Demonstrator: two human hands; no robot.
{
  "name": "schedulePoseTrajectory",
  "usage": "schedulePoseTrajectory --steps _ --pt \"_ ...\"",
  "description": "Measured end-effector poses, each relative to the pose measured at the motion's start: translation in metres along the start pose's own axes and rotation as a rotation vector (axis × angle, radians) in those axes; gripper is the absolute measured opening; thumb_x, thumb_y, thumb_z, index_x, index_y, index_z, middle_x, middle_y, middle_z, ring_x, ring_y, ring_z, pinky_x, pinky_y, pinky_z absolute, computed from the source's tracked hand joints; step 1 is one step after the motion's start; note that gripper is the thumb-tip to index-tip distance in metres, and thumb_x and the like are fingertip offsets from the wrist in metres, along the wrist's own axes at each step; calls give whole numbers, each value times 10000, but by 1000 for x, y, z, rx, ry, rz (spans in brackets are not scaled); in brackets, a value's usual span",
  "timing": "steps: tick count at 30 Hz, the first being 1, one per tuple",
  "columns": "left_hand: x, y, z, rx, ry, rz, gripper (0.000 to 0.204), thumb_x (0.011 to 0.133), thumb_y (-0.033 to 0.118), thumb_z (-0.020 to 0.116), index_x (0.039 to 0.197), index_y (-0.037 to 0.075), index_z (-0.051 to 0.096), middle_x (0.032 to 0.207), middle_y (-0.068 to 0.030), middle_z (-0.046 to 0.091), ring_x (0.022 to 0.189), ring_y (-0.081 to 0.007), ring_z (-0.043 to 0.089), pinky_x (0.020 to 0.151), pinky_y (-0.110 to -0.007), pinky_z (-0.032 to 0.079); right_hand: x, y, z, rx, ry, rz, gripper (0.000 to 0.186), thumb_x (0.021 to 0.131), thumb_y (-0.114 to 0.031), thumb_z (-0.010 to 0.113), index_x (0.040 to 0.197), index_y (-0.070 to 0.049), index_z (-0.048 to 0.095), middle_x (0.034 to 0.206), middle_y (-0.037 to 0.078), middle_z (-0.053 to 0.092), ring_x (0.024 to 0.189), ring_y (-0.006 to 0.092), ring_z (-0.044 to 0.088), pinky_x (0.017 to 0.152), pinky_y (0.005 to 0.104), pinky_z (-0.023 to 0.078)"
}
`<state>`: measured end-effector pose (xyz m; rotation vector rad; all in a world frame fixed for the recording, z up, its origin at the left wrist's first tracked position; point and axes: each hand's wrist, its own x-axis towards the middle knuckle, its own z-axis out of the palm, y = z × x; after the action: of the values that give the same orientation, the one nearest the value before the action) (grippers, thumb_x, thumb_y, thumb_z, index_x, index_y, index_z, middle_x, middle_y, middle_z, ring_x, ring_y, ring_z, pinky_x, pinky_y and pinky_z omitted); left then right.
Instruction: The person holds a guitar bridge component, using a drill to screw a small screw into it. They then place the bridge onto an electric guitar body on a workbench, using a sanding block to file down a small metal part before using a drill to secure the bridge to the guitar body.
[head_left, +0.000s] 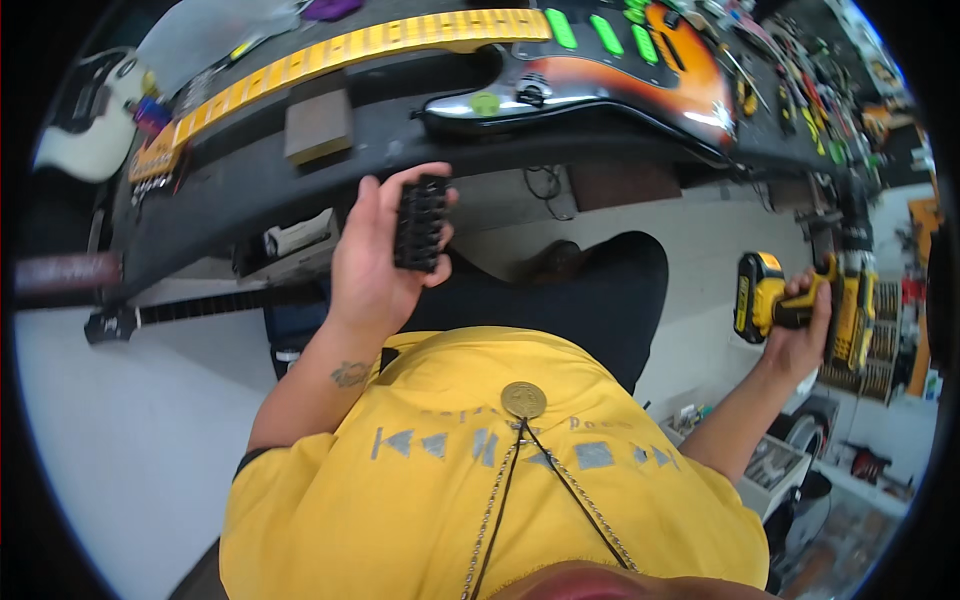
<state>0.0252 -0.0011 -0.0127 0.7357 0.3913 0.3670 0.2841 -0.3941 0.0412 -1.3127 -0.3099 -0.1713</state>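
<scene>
My left hand [375,255] is raised in front of my body, short of the bench edge. Its fingers are wrapped round a black ridged block [421,225] with a row of small segments; its exact kind does not show. Out to the right, my right hand [798,345] grips the handle of a yellow-and-black cordless drill [852,310], its chuck pointing away from me and its battery to the left. A sunburst electric guitar [590,85] with bright green pickup covers lies across the bench, its maple neck [370,47] stretching left.
A grey-brown block [318,125] sits on the dark bench [400,150] below the neck. Hand tools [800,100] crowd the bench's right end. A white guitar body [90,125] stands far left, and another dark neck [200,308] lies below the bench. Drawers of parts [770,465] stand at right.
</scene>
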Motion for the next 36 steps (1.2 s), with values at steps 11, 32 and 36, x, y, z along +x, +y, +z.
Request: schedulePoseTrajectory --steps 11,32,36 --pt "1 5 9 167 -18 90 497 1173 451 420 1433 57 573 1214 -90 632 828 -128 547 554 -261 448 -15 35 -28 61 15 132 385 1045 -127 636 1373 67 578 937 87 565 866 151 549 748 289 498" --pt "9 -40 -37 0 232 -163 306 1135 312 513 1345 106 597 1119 -60 631 705 -125 505 465 -221 365 70 43 -63 -871 145 84 492 921 -304 854 1238 37 695 1126 128 754 1033 225 709 943 381 544" --pt "19 -66 -43 81 219 -229 276 1146 320 517 1305 116 613 1111 -62 645 721 -129 517 491 -226 375 148 23 -19 -1130 -261 -190 470 846 -140 843 1277 -23 698 1127 177 768 1073 339 733 937 403 544"
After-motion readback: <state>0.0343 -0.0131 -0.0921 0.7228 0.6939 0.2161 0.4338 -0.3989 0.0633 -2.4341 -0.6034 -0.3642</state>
